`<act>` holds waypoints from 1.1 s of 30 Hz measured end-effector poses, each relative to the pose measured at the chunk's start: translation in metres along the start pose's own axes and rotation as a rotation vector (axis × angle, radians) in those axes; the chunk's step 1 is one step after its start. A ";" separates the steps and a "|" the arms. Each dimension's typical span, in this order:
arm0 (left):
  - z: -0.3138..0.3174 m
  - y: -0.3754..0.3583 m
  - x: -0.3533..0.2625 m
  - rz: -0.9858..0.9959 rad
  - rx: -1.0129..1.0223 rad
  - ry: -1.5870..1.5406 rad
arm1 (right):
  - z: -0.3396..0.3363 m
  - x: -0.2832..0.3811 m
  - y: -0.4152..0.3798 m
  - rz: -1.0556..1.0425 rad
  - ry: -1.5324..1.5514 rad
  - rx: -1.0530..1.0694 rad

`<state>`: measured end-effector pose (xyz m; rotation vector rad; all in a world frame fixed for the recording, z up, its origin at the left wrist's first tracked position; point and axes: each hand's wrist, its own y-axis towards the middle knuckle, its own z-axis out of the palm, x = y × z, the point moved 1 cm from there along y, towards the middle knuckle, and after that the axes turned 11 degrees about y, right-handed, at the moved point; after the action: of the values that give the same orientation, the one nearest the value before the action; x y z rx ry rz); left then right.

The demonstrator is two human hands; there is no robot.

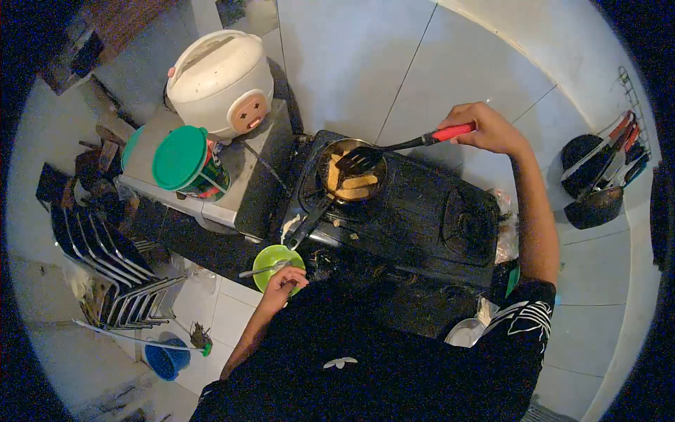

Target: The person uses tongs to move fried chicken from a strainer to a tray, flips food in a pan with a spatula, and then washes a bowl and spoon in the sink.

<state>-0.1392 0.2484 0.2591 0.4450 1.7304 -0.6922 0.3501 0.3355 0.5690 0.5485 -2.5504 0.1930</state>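
My right hand (484,127) grips the red handle of a black slotted spatula (415,141). Its head is down in a small frying pan (311,221), touching or just above several yellow-brown strips of frying food (357,182). The pan rests on the left burner of a black gas stove (415,204), its handle pointing toward me. Low on the left, my left hand (287,280) has its fingers curled at the rim of a light green bowl (263,256). A metal spoon (261,270) lies across the bowl; my hand hides part of the inside.
A white rice cooker (218,81) and a green-lidded tub (181,158) stand left of the stove. Stacked chairs (116,274) and a blue bucket (167,357) are at the lower left. Utensils and pans (598,165) hang on the right wall.
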 end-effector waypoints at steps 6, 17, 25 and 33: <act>0.001 -0.003 0.018 -0.013 0.001 -0.149 | -0.007 0.008 0.002 0.059 0.084 0.035; 0.003 -0.006 0.014 -0.026 -0.021 -0.130 | -0.011 0.037 -0.017 0.054 0.064 0.069; 0.002 -0.007 0.013 0.008 0.004 -0.157 | -0.001 0.056 -0.019 -0.033 -0.041 0.059; 0.001 -0.008 0.017 0.071 0.013 -0.114 | 0.004 0.062 -0.020 -0.060 -0.051 -0.004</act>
<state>-0.1481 0.2409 0.2449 0.4644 1.5964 -0.6655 0.3079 0.2950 0.5979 0.6355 -2.5793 0.1537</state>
